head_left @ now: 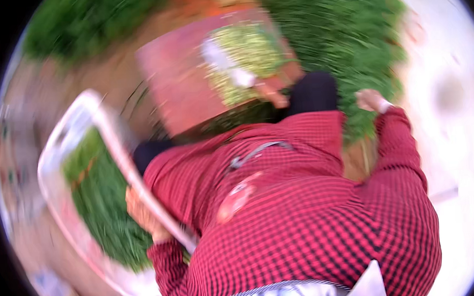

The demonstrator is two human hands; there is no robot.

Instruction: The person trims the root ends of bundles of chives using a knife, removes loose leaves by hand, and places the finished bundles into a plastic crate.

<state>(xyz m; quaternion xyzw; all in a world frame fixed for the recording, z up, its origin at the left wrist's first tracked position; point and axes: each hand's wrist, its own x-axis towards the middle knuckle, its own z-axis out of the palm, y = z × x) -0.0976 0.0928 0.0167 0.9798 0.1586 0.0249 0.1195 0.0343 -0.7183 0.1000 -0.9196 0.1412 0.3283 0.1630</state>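
The left hand [142, 212] clamps a white basket rim [117, 148] (leafy greens [107, 215] inside).

And here's the bare left hand [144, 212] out on the left side, fingers angled forward and partly hidden, the left arm in its red-and-black checked sleeve [166, 265] bent close to the body! Over on the right, the other arm, in a matching checked sleeve [400, 142], stretches forward, the bare right hand [369, 99] low beyond the knee, fingers apparently curled, blur masking how tightly.
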